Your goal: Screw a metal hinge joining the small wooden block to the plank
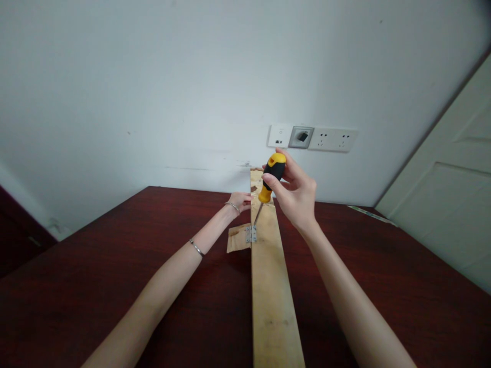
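Observation:
A long wooden board point(270, 286) runs away from me over the table. On its left edge a metal hinge point(251, 233) joins it to a small wooden piece point(238, 238). My right hand point(295, 189) is closed round the yellow and black handle of a screwdriver point(274, 171). The screwdriver leans, and its tip meets the hinge's upper right part, at or beside a screw. My left hand point(242, 201), with bracelets on the wrist and forearm, grips the board's left edge beyond the hinge; its fingertips are partly hidden by the board.
The dark red wooden table point(115, 245) reaches back to a white wall point(172, 92). Wall sockets point(333, 139) and a black plug point(303, 136) are just behind my right hand. A white panelled door point(452, 168) stands at the right, with a thin strip point(372, 214) near it.

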### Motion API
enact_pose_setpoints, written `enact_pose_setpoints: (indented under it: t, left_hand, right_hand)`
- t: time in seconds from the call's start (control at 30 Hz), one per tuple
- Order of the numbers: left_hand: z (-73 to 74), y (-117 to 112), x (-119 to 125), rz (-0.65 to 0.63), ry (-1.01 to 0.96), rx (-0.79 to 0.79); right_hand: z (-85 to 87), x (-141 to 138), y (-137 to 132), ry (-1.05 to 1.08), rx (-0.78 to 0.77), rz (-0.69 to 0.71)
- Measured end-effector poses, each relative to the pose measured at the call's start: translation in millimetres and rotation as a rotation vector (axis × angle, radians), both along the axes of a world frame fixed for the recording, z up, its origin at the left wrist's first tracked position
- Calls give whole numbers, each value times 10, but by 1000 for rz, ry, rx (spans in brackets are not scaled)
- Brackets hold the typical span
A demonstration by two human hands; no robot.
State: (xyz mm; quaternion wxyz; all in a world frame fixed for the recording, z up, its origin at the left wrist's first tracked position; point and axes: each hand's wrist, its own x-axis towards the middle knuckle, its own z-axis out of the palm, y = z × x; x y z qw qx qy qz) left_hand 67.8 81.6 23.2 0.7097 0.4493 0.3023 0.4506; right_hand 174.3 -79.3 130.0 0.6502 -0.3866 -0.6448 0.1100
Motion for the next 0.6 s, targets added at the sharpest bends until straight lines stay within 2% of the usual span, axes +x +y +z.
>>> enact_pose_setpoints:
  t: [0.33,0.53,0.6]
  left_hand:
    - [-48,59,1,-38,-7,2]
    - [11,-7,1,-86,-46,23]
    - [33,-24,11,-64,-35,14]
  right_hand:
    - [2,-2,12,-20,-19,-9]
    - [-4,-7,14,-21,3,25]
    - [-5,-9,15,-27,2,17]
